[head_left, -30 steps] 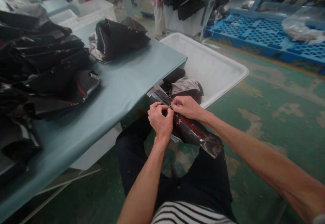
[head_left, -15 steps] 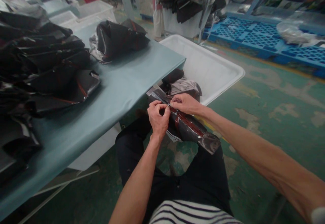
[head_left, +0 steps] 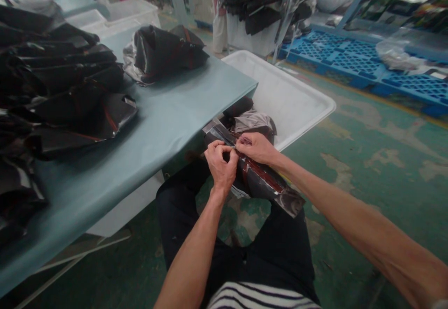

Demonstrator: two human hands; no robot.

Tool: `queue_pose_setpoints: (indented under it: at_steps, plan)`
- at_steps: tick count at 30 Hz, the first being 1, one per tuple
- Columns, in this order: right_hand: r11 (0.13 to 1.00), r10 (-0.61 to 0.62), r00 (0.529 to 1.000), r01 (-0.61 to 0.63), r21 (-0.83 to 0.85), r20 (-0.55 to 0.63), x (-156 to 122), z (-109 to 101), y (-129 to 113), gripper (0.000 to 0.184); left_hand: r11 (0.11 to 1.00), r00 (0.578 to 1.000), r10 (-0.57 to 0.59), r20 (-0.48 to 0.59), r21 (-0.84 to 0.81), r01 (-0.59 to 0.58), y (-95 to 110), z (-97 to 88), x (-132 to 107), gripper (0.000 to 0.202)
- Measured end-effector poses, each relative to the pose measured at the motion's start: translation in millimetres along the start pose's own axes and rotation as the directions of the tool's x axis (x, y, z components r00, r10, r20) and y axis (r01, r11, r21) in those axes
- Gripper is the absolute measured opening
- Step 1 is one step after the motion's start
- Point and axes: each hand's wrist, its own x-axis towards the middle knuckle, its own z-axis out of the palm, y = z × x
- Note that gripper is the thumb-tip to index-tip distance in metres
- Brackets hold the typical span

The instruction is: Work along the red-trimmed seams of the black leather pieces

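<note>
Across my lap lies a dark grey sewn fabric piece [head_left: 261, 185], long and narrow, with a glossy dark red strip along its top and silvery-grey ends. My left hand [head_left: 221, 162] pinches it near its far end, thumb against fingers. Right beside it, my right hand [head_left: 255, 147] is closed in a pinch on the same piece, and the fingertips of both hands nearly meet. Whatever small part lies between the fingertips is too small to make out.
To my left, a table [head_left: 168, 117] with a pale blue-green cover carries a pile of dark pieces [head_left: 66, 80] and another dark bundle [head_left: 164, 52]. A white bin [head_left: 290, 96] holding grey and dark fabric stands beyond my hands. Blue pallets [head_left: 350, 59] lie at the right back.
Both hands keep their pinch on the fabric piece, and its near end sits slightly lower in view. The camera view has shifted a little.
</note>
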Motion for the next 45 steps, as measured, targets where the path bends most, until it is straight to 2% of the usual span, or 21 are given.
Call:
queue_pose_setpoints:
  at_steps: [2,5,12,17,26,30,34,41,45]
  plan:
    - [0.999,0.039,0.998,-0.039,0.008,-0.039,0,3,0,0.02,1.0,1.0,0.02,-0.019,-0.003,-0.02,-2,2.5,-1,0.002]
    - [0.994,0.088,0.996,-0.087,0.07,-0.015,-1,5,2,0.021,0.999,0.998,0.036,-0.048,-0.012,-0.037,-4,5.0,-4,0.002]
    - [0.979,0.041,0.999,-0.045,0.2,0.028,-4,2,10,0.031,0.998,0.997,0.069,-0.026,-0.013,-0.069,-3,-1.6,-4,0.009]
    - [0.987,0.005,0.999,-0.013,0.162,0.052,-3,-1,8,0.029,0.999,0.999,0.009,0.042,0.034,-0.011,2,-8.5,9,0.025]
    - [0.999,-0.035,0.999,0.034,0.016,0.028,-5,-3,6,0.027,0.995,0.983,-0.026,0.183,0.095,0.008,7,-18.7,21,0.015]
    - [0.988,-0.085,0.996,0.082,-0.128,-0.015,-7,-2,2,0.023,0.981,0.99,-0.048,0.132,0.194,0.022,14,-13.9,19,0.015]
    - [0.976,-0.058,0.998,0.049,-0.21,-0.038,-8,-1,-4,0.017,0.989,0.996,-0.031,0.08,0.149,0.019,16,-6.9,13,0.013]
    - [0.969,0.12,0.984,-0.145,-0.201,-0.128,-5,2,-5,0.01,0.997,0.996,-0.064,-0.062,0.03,0.066,14,6.8,2,0.017]
    - [0.984,0.119,0.986,-0.133,-0.122,-0.118,-5,4,1,0.013,0.997,0.995,-0.073,-0.07,-0.043,0.07,10,9.5,-2,0.014]
